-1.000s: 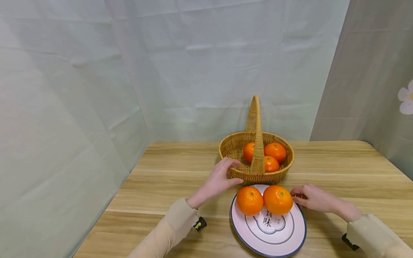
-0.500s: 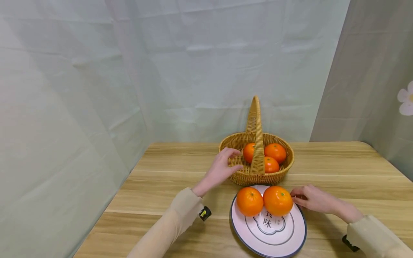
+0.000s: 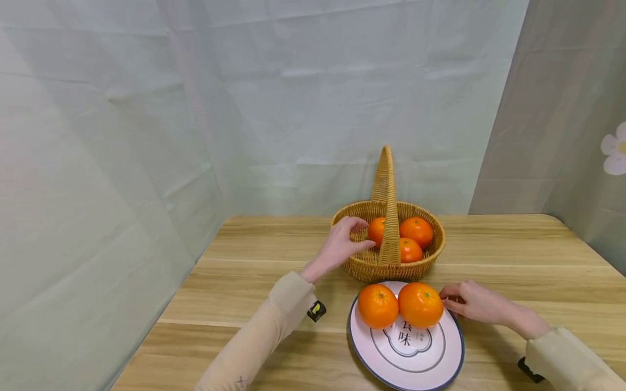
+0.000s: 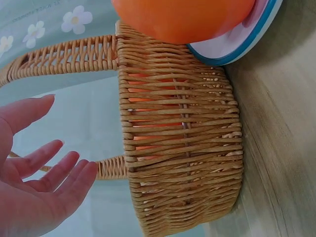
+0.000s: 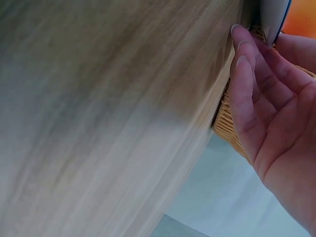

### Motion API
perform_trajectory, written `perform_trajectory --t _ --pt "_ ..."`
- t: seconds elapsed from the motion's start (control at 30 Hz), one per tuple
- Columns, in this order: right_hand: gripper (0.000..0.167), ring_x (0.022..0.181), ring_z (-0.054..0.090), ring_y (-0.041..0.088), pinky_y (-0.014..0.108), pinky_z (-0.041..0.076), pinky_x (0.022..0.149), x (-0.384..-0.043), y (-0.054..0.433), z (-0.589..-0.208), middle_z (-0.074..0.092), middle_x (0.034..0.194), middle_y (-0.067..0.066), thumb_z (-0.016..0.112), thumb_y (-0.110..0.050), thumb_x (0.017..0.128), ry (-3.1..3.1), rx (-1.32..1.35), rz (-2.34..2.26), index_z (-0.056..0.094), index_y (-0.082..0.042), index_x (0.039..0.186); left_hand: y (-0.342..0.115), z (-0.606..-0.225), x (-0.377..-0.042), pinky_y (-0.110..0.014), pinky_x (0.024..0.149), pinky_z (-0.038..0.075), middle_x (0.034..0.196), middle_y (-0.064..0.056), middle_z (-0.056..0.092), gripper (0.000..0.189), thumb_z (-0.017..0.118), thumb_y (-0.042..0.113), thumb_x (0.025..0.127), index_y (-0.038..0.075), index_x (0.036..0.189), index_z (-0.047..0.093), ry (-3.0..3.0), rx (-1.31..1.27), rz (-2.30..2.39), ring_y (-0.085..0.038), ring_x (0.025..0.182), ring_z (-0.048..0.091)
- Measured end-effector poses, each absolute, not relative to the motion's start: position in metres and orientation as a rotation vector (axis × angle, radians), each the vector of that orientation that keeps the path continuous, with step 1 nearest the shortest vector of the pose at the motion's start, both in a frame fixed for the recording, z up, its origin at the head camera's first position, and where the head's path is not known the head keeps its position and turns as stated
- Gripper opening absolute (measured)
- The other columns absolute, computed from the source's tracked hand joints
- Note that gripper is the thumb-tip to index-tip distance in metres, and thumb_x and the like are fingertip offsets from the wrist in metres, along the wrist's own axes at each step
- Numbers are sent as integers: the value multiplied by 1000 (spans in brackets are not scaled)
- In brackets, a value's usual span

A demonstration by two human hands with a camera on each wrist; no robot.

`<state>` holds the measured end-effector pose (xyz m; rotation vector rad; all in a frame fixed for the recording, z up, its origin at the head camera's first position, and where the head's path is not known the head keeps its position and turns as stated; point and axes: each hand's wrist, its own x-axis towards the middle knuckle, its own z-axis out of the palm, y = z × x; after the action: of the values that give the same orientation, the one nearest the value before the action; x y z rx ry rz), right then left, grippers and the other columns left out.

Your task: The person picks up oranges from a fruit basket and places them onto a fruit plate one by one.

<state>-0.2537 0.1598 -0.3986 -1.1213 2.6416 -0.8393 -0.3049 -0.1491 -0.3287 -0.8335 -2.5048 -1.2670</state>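
In the head view, a wicker basket (image 3: 369,271) with a tall handle (image 3: 389,217) holds three oranges, one of them a left orange (image 3: 376,230) partly behind the handle. My left hand (image 3: 341,239) is over the basket's left side, thumb and fingers spread around a gap, fingertips close to that orange. In the left wrist view the left hand (image 4: 44,182) shows nothing in it. My right hand (image 3: 471,300) pinches the rim of a white plate (image 3: 411,372) at its right, thumb above and fingers below in the right wrist view. Two bigger oranges, a left one (image 3: 378,307) and a right one (image 3: 420,305), sit on the plate.
The wooden table (image 3: 235,304) carries the basket behind the plate. A pale cloth (image 3: 303,108) hangs along the back and left. The basket handle arches high beside the left hand. A black wrist camera (image 3: 316,310) sits at the left cuff.
My left hand has moved forward and slightly right, from the basket's near left rim to over its inside, nearer the left orange. The right hand and plate have stayed put.
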Motion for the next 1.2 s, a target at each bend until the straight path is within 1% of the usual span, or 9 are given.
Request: perform_trajectory --t 0.1,0.23,0.33,0.43,0.57,0.67,0.8,0.93,1.2 --pt "8 47 45 1 23 41 43 -254 160 -400 48 60 -13 53 -11 91 2638 -1108 -845 61 -11 92 -147 -330 -308 -34 81 42 107 -14 53 39 73 17 77 -1 108 57 -2530 -810 -1243 -26 97 50" --pt "8 47 45 1 23 41 43 -255 160 -401 48 60 -13 53 -12 91 2638 -1096 -852 61 -12 92 -143 -330 -311 -28 82 39 107 -10 54 41 73 20 77 1 109 57 -2572 -780 -1182 -24 98 50" --pt "7 48 45 1 23 41 43 -255 161 -401 48 60 -13 53 -12 91 2639 -1091 -855 61 -12 92 -138 -330 -314 -26 82 39 108 -8 54 42 73 21 77 2 110 57 -2599 -774 -1172 -22 99 50" --pt "7 47 45 1 23 40 42 -254 162 -401 48 60 -13 53 -12 91 2642 -1081 -855 61 -12 92 -133 -330 -317 -26 81 39 107 -9 54 43 73 21 77 2 111 57 -2621 -779 -1186 -21 97 49" --pt "7 46 45 1 23 40 42 -253 161 -401 48 60 -13 53 -12 91 2646 -1058 -854 60 -12 92 -127 -332 -321 -26 78 39 106 -13 54 41 72 16 76 0 110 57 -2641 -806 -1183 -24 94 49" --pt "7 46 45 1 23 40 42 -252 161 -401 48 60 -13 54 -12 91 2647 -1042 -853 60 -12 92 -124 -333 -324 -25 78 39 104 -13 54 38 71 13 76 0 110 58 -2666 -835 -1144 -26 95 50" --pt "7 46 45 2 23 40 42 -252 162 -401 48 60 -13 53 -11 91 2644 -1040 -859 60 -11 92 -120 -334 -327 -24 80 39 103 -9 54 35 70 11 77 2 109 59 -2693 -865 -1107 -23 96 50" --pt "7 46 45 1 23 40 41 -252 162 -401 48 60 -13 53 -10 91 2645 -1059 -864 60 -12 91 -116 -336 -330 -22 78 40 101 -6 55 34 70 10 77 3 108 59 -2716 -865 -1110 -18 93 52" --pt "7 46 45 1 23 40 41 -252 162 -401 48 60 -13 53 -11 91 2647 -1061 -861 60 -12 92 -108 -340 -335 -18 69 43 101 -9 54 41 69 2 75 -2 113 56 -2768 -868 -1146 -19 88 56"
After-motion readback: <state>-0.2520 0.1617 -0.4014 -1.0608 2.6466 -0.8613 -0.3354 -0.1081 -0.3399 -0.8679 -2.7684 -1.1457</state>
